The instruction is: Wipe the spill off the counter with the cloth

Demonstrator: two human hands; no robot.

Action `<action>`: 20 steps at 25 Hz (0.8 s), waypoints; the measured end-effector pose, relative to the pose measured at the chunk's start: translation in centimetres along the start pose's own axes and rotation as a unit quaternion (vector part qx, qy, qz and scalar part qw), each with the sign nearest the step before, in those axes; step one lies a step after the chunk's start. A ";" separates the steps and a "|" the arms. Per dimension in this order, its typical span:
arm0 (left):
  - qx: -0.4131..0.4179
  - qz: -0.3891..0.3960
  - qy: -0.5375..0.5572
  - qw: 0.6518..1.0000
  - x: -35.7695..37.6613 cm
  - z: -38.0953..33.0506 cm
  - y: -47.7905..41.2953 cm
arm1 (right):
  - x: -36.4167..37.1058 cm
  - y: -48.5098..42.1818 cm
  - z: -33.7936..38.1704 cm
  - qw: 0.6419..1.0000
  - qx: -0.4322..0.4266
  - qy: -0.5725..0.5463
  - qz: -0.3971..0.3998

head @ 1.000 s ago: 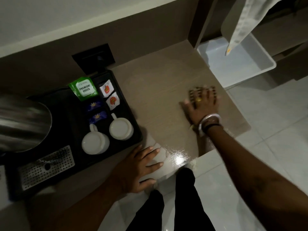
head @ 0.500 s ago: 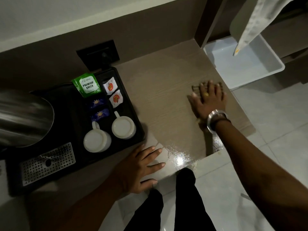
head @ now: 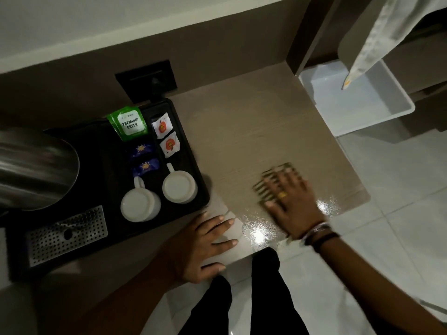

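**Flat hand pressed a striped cloth to the wet counter**

The right hand [head: 289, 197] lay palm down on the wooden counter [head: 242, 131], fingers spread and flat, pressing a dark striped cloth [head: 268, 182] against the surface. Only the cloth's edge showed, poking out beyond the fingertips and the thumb side; it was blurred, so its pattern and full outline could not be made out. A gold ring sat on one finger, and bracelets [head: 316, 232] circled the wrist.

The wet patch [head: 258, 230] gleamed along the counter's near edge, just beside the right hand's thumb and wrist, with more shine [head: 326, 204] on the hand's other side, towards the counter's right corner. The cloth rested just beyond this sheen, touching the counter.

The left hand [head: 200, 247] was also open and empty, spread flat on the counter's front edge, its fingertips close to the wet patch but apart from the right hand.

To the left stood a black tray [head: 196, 151]. It held two white cups [head: 159, 194] side by side, a green tea packet [head: 128, 123], two white sachets [head: 165, 136] and two blue sachets [head: 142, 158]. A steel kettle [head: 36, 168] rose at the far left of the tray, with a perforated metal drip plate [head: 65, 235] in front of it. A black wall socket [head: 147, 81] sat behind the tray.

Right of the counter, lower down, a white plastic tub [head: 396, 97] stood open, and a pale fabric [head: 377, 39] hung above it. The person's dark trouser legs [head: 242, 298] showed over pale floor tiles.
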State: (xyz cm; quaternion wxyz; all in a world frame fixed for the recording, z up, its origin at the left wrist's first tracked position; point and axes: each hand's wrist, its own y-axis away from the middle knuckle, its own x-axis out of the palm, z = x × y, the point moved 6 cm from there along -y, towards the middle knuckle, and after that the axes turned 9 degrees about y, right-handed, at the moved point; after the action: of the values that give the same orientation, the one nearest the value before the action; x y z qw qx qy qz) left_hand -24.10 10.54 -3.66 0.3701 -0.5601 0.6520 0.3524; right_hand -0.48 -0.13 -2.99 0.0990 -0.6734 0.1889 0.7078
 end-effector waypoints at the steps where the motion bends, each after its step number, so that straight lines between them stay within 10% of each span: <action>1: 0.003 0.000 -0.001 1.000 0.1 0.0 0.1 | -0.4 -0.4 -3.4 0.998 0.061 0.003 0.002; 6: 0.004 0.008 -0.006 1.000 0.0 0.1 0.0 | -3.1 -14.3 -10.6 0.971 0.236 -0.034 0.022; 10: -0.005 0.027 -0.001 1.000 -0.1 0.0 0.0 | -3.3 -19.8 0.2 0.996 0.084 -0.021 -0.001; 15: 0.010 0.011 -0.001 1.000 -0.8 -0.4 0.0 | 0.0 -3.1 5.5 0.998 -0.064 0.003 0.023; 20: -0.003 0.009 0.018 1.000 0.1 0.1 0.1 | -1.5 -3.1 -9.5 0.984 0.179 0.008 0.024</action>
State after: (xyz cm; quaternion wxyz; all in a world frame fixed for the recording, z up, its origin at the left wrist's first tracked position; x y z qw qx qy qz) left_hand -24.24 10.62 -3.75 0.3531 -0.5620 0.6623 0.3476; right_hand 9.57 -0.94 -2.15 0.1991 -0.6461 0.3294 0.6591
